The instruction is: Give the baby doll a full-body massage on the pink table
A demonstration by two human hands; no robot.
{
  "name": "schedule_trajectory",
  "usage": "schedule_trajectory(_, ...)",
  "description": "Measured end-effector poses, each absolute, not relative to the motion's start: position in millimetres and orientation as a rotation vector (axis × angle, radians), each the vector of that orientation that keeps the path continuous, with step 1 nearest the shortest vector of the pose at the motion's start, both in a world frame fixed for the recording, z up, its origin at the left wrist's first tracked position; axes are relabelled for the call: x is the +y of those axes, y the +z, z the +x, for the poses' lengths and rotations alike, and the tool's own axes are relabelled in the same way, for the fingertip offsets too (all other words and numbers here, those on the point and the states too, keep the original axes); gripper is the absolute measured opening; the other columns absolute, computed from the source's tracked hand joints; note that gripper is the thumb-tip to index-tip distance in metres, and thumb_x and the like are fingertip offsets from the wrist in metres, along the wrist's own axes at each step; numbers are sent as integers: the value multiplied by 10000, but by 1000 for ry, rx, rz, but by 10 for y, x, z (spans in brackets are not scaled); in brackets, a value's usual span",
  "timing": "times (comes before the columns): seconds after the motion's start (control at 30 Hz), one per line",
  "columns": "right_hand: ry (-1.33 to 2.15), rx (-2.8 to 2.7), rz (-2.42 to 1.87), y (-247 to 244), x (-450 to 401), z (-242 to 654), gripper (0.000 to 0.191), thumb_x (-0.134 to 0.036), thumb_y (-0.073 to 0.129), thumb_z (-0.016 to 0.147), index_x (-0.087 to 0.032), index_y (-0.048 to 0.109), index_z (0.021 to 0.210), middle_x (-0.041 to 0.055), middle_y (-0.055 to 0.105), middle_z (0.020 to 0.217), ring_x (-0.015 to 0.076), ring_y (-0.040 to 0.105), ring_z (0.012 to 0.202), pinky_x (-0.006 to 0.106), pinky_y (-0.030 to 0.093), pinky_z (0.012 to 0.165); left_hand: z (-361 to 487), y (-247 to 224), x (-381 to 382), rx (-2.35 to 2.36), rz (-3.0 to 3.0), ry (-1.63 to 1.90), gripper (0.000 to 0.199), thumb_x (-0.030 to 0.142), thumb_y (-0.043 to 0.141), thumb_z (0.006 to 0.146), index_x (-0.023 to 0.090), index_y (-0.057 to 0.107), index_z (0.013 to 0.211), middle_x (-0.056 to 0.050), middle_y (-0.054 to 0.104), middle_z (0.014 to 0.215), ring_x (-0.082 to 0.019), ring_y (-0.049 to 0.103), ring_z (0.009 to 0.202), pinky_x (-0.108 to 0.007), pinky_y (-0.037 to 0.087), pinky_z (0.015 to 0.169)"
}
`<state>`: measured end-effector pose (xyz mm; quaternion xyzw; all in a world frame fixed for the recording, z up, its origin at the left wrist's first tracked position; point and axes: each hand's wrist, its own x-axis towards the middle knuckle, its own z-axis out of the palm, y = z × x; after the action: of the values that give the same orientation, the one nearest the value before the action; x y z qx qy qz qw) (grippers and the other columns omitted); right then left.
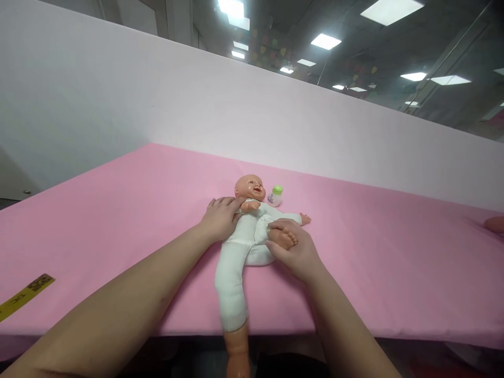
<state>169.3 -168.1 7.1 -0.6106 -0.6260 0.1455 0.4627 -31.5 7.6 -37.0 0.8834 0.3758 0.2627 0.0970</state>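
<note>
On its back on the pink table lies a baby doll (243, 228) with a white cloth body and a hard plastic head, hands and feet. My left hand (223, 218) is closed around the doll's upper arm and shoulder, left of its chest. The doll's foot (284, 238) rests in my right hand (297, 249), whose fingers and thumb wrap round it, with that leg bent up towards the belly. The other leg (232, 294) stretches straight towards me and hangs over the table's front edge. A small clear bottle with a green cap (275, 195) stands beside the doll's head.
The pink table covering (374, 262) reaches a white partition wall (236, 115) at the back. A yellow strip with a printed code (25, 296) lies at the left front. Part of a skin-toned object (494, 224) shows at the right edge.
</note>
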Motion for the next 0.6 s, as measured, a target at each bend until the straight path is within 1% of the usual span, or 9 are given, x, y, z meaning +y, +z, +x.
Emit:
schedule_trajectory(0.13,252,-1547,-1458,70,-1892,1652,337,-293,806,767,-273,758,1100,75,701,1215,310,639,1226,503,508,1099,-346,-368,151,1065,2435,882,511,370,535,993,330,533,1502,-74,633,1453,-314,563,1350,-492,429,1129)
schedule_trajectory(0.2,216,-1543,-1433,63,-2039,1613,321,-293,795,784,-270,756,1102,84,692,1210,306,653,1202,493,534,1070,-382,-383,219,1043,2254,954,490,401,552,989,311,555,1470,-80,663,1408,-306,617,1277,-455,486,1060)
schedule_trajectory(0.27,194,-1557,-1406,45,-2203,1570,317,-282,777,798,-267,751,1114,93,686,1201,299,672,1169,477,563,1033,-421,-416,308,1087,2001,1009,434,447,555,987,282,605,1385,-90,725,1270,-303,683,1129,-431,540,944)
schedule_trajectory(0.33,192,-1594,-1387,17,-2378,1524,334,-265,764,802,-264,743,1135,99,676,1207,293,683,1162,456,583,1008,-458,-458,410,1182,1724,1063,392,486,572,970,239,644,1265,-102,757,1105,-302,708,981,-418,559,836)
schedule_trajectory(0.37,202,-1617,-1382,-1,-2466,1501,349,-255,761,800,-264,737,1148,101,671,1218,290,688,1160,443,591,998,-474,-478,463,1226,1592,1093,376,494,588,955,224,649,1210,-106,758,1045,-301,708,937,-412,559,801)
schedule_trajectory(0.43,233,-1658,-1373,-43,-2637,1456,382,-230,758,794,-263,723,1173,106,665,1243,283,701,1155,418,602,990,-502,-509,559,1275,1392,1147,351,490,615,930,215,642,1148,-113,752,998,-303,709,920,-407,558,779)
schedule_trajectory(0.5,248,-1688,-1397,-93,-2787,1417,424,-204,761,781,-268,709,1197,108,665,1270,281,713,1152,389,613,977,-522,-523,632,1288,1292,1176,338,487,616,922,223,633,1132,-119,748,996,-310,714,937,-413,557,784)
schedule_trajectory(0.6,243,-1746,-1469,-168,-2939,1383,494,-203,790,746,-292,699,1223,101,673,1280,283,738,1100,339,645,879,-536,-523,681,1293,1244,1183,357,512,595,924,224,631,1132,-134,745,1006,-324,718,955,-435,559,797)
